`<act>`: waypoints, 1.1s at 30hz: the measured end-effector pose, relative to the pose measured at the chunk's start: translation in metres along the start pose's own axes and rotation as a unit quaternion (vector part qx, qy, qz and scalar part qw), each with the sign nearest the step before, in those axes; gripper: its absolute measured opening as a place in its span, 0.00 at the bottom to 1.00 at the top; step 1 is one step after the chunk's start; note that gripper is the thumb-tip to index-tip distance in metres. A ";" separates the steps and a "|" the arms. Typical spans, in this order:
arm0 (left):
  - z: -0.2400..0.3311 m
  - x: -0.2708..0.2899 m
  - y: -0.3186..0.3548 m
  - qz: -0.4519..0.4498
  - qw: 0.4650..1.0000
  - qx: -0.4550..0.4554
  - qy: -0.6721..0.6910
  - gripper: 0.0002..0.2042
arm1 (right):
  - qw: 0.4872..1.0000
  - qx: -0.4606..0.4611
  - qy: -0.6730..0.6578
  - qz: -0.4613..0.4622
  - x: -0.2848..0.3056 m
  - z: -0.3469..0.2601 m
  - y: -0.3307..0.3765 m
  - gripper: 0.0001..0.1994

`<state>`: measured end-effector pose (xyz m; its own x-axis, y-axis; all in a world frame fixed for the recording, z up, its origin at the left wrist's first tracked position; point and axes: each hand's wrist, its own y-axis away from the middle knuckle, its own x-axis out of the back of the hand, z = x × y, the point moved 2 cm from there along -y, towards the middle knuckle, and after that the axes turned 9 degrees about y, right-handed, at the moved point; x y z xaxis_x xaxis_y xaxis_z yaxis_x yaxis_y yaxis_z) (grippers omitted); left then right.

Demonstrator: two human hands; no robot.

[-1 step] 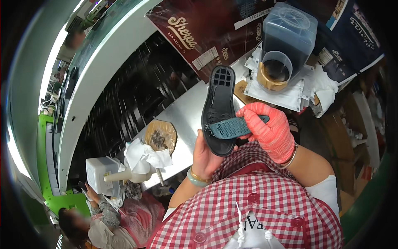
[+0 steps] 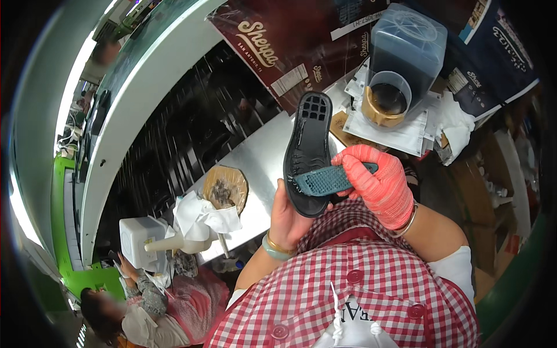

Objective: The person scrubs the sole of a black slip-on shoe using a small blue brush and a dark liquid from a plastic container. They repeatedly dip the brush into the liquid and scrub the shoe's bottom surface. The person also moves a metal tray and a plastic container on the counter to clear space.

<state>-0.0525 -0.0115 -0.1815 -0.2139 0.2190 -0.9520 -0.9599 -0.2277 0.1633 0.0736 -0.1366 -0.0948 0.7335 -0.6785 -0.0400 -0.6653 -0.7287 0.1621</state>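
Observation:
A black shoe sole (image 2: 307, 136) is held tilted up in front of me, its grid-patterned heel end pointing away. My left hand (image 2: 289, 217) grips its near end from below, with the fingers mostly behind it. In a coral-pink knit glove, my right hand (image 2: 380, 182) is closed around a flat teal brush (image 2: 325, 180) with a dimpled surface. The brush lies across the lower part of the sole, its left end against the inner face. Whether bristles touch the sole is hidden.
Beyond the sole, a cup of dark liquid (image 2: 387, 103) stands by a large translucent jug (image 2: 409, 40) on white packets. A stained brown pad (image 2: 225, 188) and white cloth (image 2: 203, 217) lie left on the metal table (image 2: 255, 168). A dark slatted conveyor (image 2: 180, 116) runs behind. Another person (image 2: 156, 313) sits lower left.

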 end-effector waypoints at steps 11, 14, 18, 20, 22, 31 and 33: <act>0.013 0.004 0.014 0.137 0.990 0.029 -0.024 0.32 | 0.981 -0.032 0.077 -0.176 -0.017 -0.008 -0.009 0.11; 0.023 0.010 0.021 0.116 0.987 0.066 -0.094 0.31 | 0.967 -0.046 0.082 -0.237 -0.027 -0.011 -0.018 0.12; 0.038 0.017 0.027 0.120 0.983 0.109 -0.090 0.31 | 0.948 -0.092 0.115 -0.281 -0.044 -0.008 -0.034 0.14; 0.047 0.024 0.028 0.150 0.977 0.123 -0.092 0.30 | 0.942 -0.094 0.122 -0.297 -0.052 -0.007 -0.041 0.14; 0.059 0.034 0.028 0.159 0.972 0.149 -0.092 0.31 | 0.944 -0.097 0.097 -0.301 -0.063 -0.001 -0.048 0.12; 0.114 0.054 0.013 0.185 0.937 0.226 -0.193 0.28 | 0.948 -0.047 0.079 -0.306 -0.088 0.027 -0.083 0.13; 0.122 0.060 0.009 0.185 0.930 0.245 -0.202 0.28 | 0.948 -0.048 0.080 -0.303 -0.088 0.028 -0.087 0.13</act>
<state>-0.0955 0.1151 -0.2052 -0.5014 0.5731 -0.6482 -0.7530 0.0800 0.6531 0.0631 -0.0163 -0.1333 0.9940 -0.1092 -0.0052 -0.1045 -0.9632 0.2475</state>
